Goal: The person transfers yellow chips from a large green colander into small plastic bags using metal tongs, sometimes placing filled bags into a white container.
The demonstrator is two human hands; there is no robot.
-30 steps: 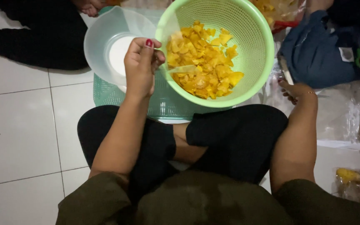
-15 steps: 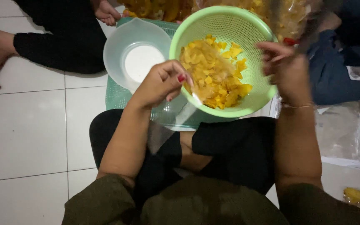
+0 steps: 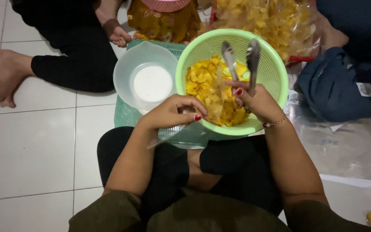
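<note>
A single head-worn camera looks steeply down from close above the seated person's lap, facing forward over the crossed legs to the green colander (image 3: 275,64) just beyond. The tiled floor (image 3: 26,146) fills the left; the far edge is cropped, perhaps showing other sitters.

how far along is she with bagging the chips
Early, it seems. Done: the tongs are picked up in the right hand, and the left hand holds a clear plastic bag at the colander. In hand: both sit over the yellow chips. Left: the green colander is well filled and the bag looks empty.
</note>
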